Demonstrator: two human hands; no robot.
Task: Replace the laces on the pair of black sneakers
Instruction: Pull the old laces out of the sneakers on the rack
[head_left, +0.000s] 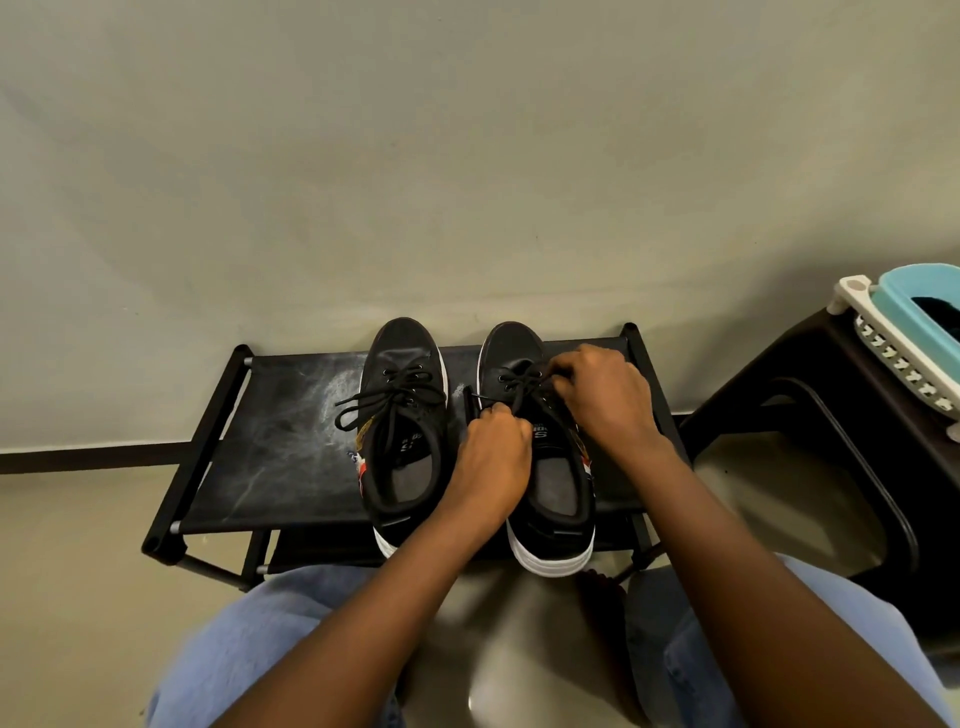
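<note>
Here, both hands (550, 415) on the right sneaker's lace (511, 392).

right hand (605, 395) hides right sneaker's (550, 499) lace (519, 387) knot.

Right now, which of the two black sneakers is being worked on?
The right sneaker: both the left hand and right hand pinch its lace. The left sneaker sits untouched, lace tied in a bow.

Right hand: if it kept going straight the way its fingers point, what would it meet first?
The right hand points left across the right sneaker, so probably its laces, then the left hand; depth is unclear.
</note>
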